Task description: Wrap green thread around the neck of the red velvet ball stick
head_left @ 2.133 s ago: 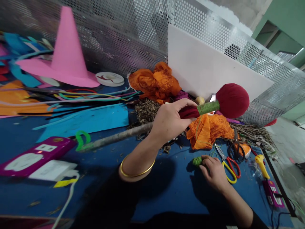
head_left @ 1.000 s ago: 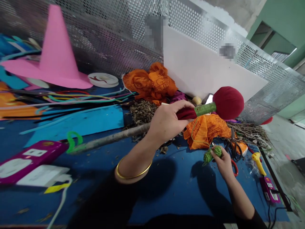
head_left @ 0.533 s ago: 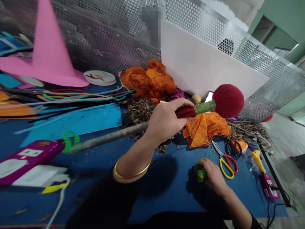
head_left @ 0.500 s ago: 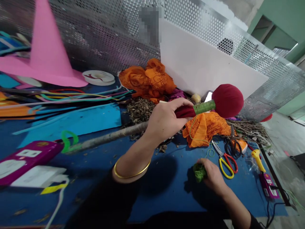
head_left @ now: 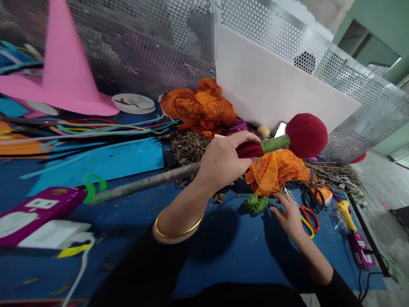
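Note:
My left hand [head_left: 220,162] is wrapped round a stick [head_left: 150,182] whose far end carries a round ball of dark red cloth [head_left: 307,135]. Green yarn [head_left: 276,144] is wound round the cloth's neck just below the ball. A small bundle of green yarn [head_left: 256,204] lies on the blue table. Close beside it, my right hand [head_left: 289,215] is empty, fingers apart, over the red and yellow handled scissors [head_left: 309,217], which it partly covers. A thin green strand hangs in front of the orange cloth [head_left: 276,170].
Dark scissors [head_left: 313,194] and a yellow glue gun [head_left: 347,215] lie at right. A pink felt hat [head_left: 68,72], pipe cleaners and blue felt [head_left: 128,160] are at left. Dry leaves [head_left: 188,147] and crumpled orange fabric [head_left: 200,106] sit before a perforated metal screen [head_left: 143,47].
My right hand has let go of the green yarn bundle, which now lies farther back on the table. That hand has moved forward to the scissors. My left hand keeps its hold.

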`<state>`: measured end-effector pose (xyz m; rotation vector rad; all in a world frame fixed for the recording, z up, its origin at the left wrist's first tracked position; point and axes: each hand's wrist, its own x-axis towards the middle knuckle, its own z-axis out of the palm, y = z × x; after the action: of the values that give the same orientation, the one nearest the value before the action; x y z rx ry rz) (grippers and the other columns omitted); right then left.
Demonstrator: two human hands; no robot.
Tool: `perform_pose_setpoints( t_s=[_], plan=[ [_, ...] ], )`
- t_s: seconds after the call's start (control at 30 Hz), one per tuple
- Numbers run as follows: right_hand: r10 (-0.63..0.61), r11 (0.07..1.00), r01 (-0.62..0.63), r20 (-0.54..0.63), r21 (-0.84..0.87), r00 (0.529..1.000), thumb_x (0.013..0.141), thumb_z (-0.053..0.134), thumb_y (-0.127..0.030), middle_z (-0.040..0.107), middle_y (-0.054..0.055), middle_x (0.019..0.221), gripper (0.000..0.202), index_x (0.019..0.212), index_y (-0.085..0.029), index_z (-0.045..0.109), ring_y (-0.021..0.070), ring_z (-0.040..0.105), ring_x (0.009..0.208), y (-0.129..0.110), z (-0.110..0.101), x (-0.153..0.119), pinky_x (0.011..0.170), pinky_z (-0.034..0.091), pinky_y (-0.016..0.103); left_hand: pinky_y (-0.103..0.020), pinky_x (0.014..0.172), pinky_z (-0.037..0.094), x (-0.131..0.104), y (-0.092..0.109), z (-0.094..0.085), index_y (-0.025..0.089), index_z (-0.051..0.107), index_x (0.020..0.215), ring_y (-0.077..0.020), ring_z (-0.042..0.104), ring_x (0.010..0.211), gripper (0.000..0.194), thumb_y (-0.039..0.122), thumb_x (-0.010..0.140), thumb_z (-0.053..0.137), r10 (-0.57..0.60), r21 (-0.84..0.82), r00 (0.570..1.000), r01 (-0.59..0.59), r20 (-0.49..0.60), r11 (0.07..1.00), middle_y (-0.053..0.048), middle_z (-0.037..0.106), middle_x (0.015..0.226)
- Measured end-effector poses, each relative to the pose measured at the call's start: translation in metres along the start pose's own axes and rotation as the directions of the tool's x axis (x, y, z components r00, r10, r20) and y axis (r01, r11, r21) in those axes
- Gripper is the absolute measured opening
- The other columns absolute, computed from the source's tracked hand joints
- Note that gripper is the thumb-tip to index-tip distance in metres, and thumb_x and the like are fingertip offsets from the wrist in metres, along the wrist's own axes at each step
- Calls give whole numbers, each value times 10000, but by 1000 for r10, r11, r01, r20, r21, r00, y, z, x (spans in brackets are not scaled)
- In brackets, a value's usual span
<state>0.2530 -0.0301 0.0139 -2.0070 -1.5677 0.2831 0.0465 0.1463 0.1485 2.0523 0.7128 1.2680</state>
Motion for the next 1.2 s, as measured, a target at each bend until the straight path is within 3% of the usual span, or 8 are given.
perform_pose_setpoints(
  t_s=[0.13,0.27,0.5,0.77,0.83,0.97,1.13,1.2],
  plan=[
    [10,1000,-6,131,-27,991,729,573,-80,660,48,1007,348,1025,-241,661,198,618,827,1,16,23,775,476,304,-302,807,570,-1,3,-1,218,723,981,-204,712,834,287,217,695,709,13,10,1000,-13,8,1000,-8,768,927],
    [16,999,-21,143,32,990,759,545,-119,632,44,859,118,765,-212,619,191,591,810,8,18,36,741,458,284,-300,778,560,-1,5,-3,217,721,970,-201,708,807,273,212,697,709,7,45,1000,-6,-6,999,0,763,882],
    [60,945,-136,252,296,966,888,503,-375,545,-36,579,258,694,-206,505,112,503,449,-3,-25,39,460,407,224,-297,786,545,-1,7,-4,225,721,976,-199,703,809,286,205,691,713,-4,42,1000,4,-8,999,2,763,900],
    [30,868,36,-123,496,992,885,611,-372,534,-31,534,270,684,-192,589,126,479,509,-49,-87,32,562,402,275,-286,705,528,-2,11,-3,250,727,962,-197,687,742,293,191,676,707,-34,91,999,35,-5,995,13,753,824],
    [60,846,100,-280,524,958,887,608,-345,552,-28,566,222,723,-196,611,133,505,546,-52,-97,30,593,420,282,-292,725,535,-2,10,-3,251,725,961,-197,688,752,284,205,682,706,-32,86,999,32,-2,996,11,757,846],
    [129,789,264,-570,554,811,832,666,-281,634,2,712,99,788,-197,693,145,573,646,-53,-112,31,622,452,288,-294,726,533,-2,10,-3,251,724,965,-196,685,757,279,216,690,695,-26,93,1000,26,5,995,8,757,858],
    [-76,920,239,-459,310,885,763,741,-252,675,29,776,46,766,-211,759,190,598,778,-64,-131,35,702,473,337,-303,734,530,-2,11,-3,248,728,975,-205,678,764,307,193,674,698,-47,117,999,45,14,992,9,747,823],
    [-112,921,284,-518,266,848,780,726,-255,661,25,755,58,748,-210,747,184,591,744,-72,-142,42,687,471,344,-304,748,535,-2,10,-3,246,727,973,-205,684,771,305,186,677,691,-53,102,998,50,23,993,10,750,832]
  ],
)
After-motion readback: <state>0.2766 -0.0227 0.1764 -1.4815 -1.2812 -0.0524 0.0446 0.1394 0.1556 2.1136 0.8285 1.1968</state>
